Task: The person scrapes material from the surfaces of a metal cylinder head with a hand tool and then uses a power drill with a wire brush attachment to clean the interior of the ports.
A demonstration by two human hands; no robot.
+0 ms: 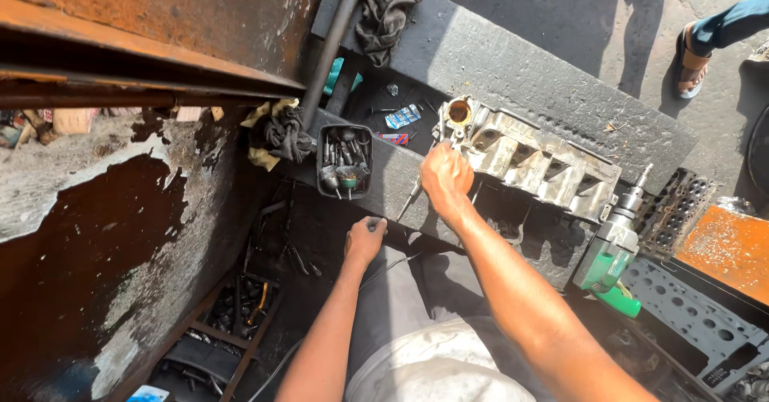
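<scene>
My right hand (445, 176) is closed around a thin metal tool (409, 201) whose shaft points down-left, right at the near end of a grey metal cylinder head (538, 160) lying on a dark stone slab (513, 74). Lower down, my left hand (364, 239) grips a small dark object with a cable running from it; what it is cannot be told. A black tray of grinding bits (344, 160) stands just left of both hands.
A green power drill (613, 254) rests right of the cylinder head. Dark rags (386, 11) lie on the slab's far end, another rag (280, 136) near the tray. A rusty metal wall (120, 170) fills the left. Another person's sandalled foot (690, 59) stands at top right.
</scene>
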